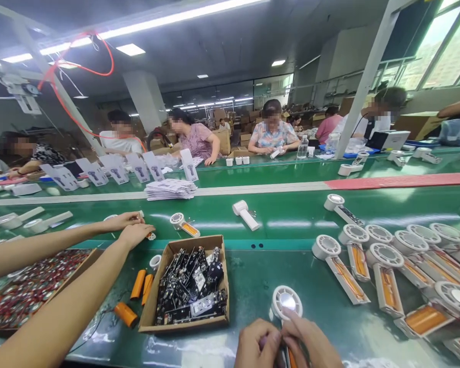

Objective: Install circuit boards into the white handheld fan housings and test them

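Note:
At the bottom middle, my left hand (257,343) and my right hand (310,340) are closed together around the handle of a white hand-held fan (286,301). Its round head sticks up just beyond my fingers, above the green table (253,266). A bit of orange shows between my fingers in the open handle. The rest of the handle is hidden by my hands.
A cardboard box of black circuit boards (191,289) sits to the left, with orange batteries (138,284) beside it. A co-worker's two arms (134,230) reach in from the left over a tray of small parts (30,286). Several open fan shells (387,266) lie to the right. People work across the belt.

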The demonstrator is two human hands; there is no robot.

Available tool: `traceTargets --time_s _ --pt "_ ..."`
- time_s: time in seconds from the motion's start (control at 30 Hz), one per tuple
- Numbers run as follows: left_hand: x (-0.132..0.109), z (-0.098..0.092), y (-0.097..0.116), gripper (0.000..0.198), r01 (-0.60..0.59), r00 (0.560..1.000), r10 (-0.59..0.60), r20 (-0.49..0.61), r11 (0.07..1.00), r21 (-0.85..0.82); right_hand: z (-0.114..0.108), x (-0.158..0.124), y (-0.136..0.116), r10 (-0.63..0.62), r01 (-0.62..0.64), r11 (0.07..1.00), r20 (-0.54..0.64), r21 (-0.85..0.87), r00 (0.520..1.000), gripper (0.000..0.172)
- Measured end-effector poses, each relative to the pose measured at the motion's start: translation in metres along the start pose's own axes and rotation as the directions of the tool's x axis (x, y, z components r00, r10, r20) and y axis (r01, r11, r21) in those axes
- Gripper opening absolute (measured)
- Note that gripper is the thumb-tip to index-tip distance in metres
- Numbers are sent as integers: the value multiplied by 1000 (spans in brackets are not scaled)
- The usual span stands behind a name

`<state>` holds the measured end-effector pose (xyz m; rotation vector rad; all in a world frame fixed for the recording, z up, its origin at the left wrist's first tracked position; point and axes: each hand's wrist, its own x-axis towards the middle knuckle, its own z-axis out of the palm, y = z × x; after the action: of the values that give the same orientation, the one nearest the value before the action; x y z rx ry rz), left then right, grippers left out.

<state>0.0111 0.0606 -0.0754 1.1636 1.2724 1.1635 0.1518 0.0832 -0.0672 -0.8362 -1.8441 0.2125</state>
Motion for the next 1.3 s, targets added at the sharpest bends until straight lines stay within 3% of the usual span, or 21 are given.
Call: traceTargets --time_s 0.07,0.1,0.17,0.27,0.73,1.13,1.3 --pt "-7 2 17 56 186 982 -181 44 954 -235 -8 5 -8 40 -40 999 7 -20 999 32" --pt "-10 3 26 53 222 974 -223 35 919 -325 -11 7 -13 113 -113 993 2 -26 994 32" --pt "-15 4 39 50 272 952 -307 6 832 -483 -13 11 -23 220 -220 975 21 -15 975 33" --pt "-17 4 48 38 278 941 -338 -1 775 -567 -11 15 -33 335 -334 942 56 -28 940 37" --pt "-19 7 49 33 281 942 -334 -1 794 -539 -11 16 -34 270 -266 962 75 -59 960 43" --pt "-17 3 40 35 265 953 -301 -26 875 -405 -16 15 -27 157 -139 985 212 -100 965 42" --pt "-17 4 41 34 244 955 -290 -65 892 -381 -13 14 -28 163 -151 985 157 -86 974 41"
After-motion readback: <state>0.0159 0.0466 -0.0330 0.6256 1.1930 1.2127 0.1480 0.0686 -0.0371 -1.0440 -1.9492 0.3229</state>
